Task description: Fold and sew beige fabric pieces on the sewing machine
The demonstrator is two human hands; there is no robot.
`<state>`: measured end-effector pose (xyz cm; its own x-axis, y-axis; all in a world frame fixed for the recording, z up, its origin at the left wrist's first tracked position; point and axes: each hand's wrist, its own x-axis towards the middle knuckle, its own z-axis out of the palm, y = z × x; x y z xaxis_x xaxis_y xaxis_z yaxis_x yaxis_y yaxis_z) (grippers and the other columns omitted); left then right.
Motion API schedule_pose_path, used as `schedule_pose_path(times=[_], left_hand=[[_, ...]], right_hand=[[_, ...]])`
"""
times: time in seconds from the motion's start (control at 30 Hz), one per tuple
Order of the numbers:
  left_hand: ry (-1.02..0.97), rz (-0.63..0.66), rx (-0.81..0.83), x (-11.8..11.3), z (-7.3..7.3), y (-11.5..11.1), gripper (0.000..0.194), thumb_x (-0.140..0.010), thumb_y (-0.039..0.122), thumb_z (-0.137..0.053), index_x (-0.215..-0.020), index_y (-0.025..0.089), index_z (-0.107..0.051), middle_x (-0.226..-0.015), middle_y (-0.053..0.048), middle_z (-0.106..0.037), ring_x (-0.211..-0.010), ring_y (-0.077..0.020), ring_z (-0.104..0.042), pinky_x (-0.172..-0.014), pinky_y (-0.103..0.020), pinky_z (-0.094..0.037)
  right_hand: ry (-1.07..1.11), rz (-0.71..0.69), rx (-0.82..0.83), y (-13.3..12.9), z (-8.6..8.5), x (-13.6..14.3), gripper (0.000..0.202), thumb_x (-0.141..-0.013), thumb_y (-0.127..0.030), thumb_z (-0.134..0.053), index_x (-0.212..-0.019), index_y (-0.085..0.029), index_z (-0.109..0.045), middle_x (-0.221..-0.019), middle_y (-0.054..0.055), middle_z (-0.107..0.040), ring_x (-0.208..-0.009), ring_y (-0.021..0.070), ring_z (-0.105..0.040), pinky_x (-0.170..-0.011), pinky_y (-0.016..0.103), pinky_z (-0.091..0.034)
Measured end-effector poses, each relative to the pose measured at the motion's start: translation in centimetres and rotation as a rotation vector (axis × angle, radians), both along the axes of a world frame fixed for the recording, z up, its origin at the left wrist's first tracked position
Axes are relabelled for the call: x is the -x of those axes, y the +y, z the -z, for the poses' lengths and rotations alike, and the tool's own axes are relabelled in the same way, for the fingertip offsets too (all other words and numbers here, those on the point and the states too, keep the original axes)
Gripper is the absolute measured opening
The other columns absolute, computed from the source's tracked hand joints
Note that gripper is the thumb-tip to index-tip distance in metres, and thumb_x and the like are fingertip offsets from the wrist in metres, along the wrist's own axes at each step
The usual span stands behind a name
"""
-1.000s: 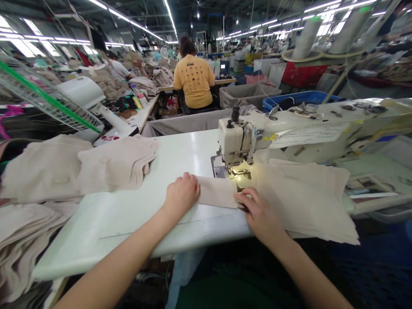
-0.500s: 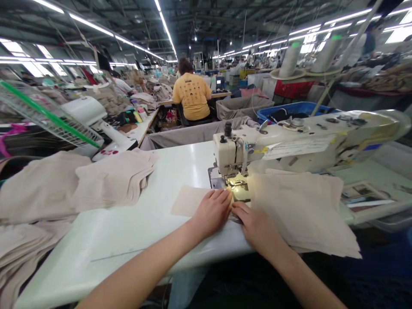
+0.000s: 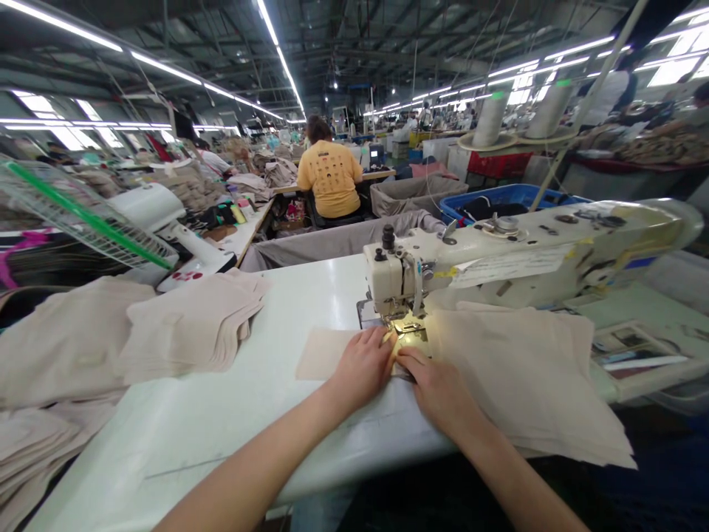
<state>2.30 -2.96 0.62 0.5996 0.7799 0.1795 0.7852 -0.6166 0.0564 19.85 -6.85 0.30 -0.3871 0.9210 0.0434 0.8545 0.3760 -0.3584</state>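
Observation:
A small beige fabric piece [image 3: 321, 355] lies flat at the front of the sewing machine [image 3: 470, 255], partly under my left hand [image 3: 362, 362]. That hand has its fingers bent and pressed together on the cloth, just before the lit needle area. Close beside it, my right hand [image 3: 437, 388] pinches at the cloth's right edge with thumb and forefinger; the fingers hide the exact grip. A stack of larger beige fabric panels [image 3: 521, 369] rests under the machine arm, just right of my right hand.
More stacks of beige panels [image 3: 193, 321] lie on the left of the white table [image 3: 288, 421]. A white fan [image 3: 149, 210] stands behind them. Thread cones [image 3: 490, 122] and a blue basket [image 3: 459, 203] are beyond the machine. A person in a yellow shirt [image 3: 331, 177] sits ahead.
The view has tilted slightly, so the table sits a little lower in the picture. Both hands stay by the needle area on the small fabric piece, with scarcely any shift.

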Motion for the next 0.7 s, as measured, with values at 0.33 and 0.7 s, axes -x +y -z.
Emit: schedule_pose_path(times=[0.33,0.7], left_hand=[[0.005,-0.004,-0.008,0.1,0.3,0.1,0.033,-0.095,0.022,-0.055,-0.128,0.016,-0.057,-0.124,-0.015,-0.063,-0.116,-0.0302,-0.058,-0.096,-0.045,-0.051],[-0.028,0.129,-0.009,0.5,1.1,-1.6,0.019,-0.097,0.015,-0.051,-0.108,0.015,-0.066,-0.116,-0.013,-0.067,-0.109,-0.0269,-0.063,-0.094,-0.042,-0.057]], right_hand=[[-0.001,-0.009,0.000,0.0,0.0,0.0,0.055,-0.088,0.001,-0.036,-0.131,-0.019,-0.063,-0.140,0.008,-0.063,-0.103,0.0204,-0.071,-0.090,0.032,-0.055],[-0.047,-0.018,-0.009,-0.8,-0.3,0.0,0.057,-0.087,0.000,-0.037,-0.135,-0.019,-0.061,-0.142,0.009,-0.061,-0.101,0.0198,-0.072,-0.089,0.030,-0.055]])
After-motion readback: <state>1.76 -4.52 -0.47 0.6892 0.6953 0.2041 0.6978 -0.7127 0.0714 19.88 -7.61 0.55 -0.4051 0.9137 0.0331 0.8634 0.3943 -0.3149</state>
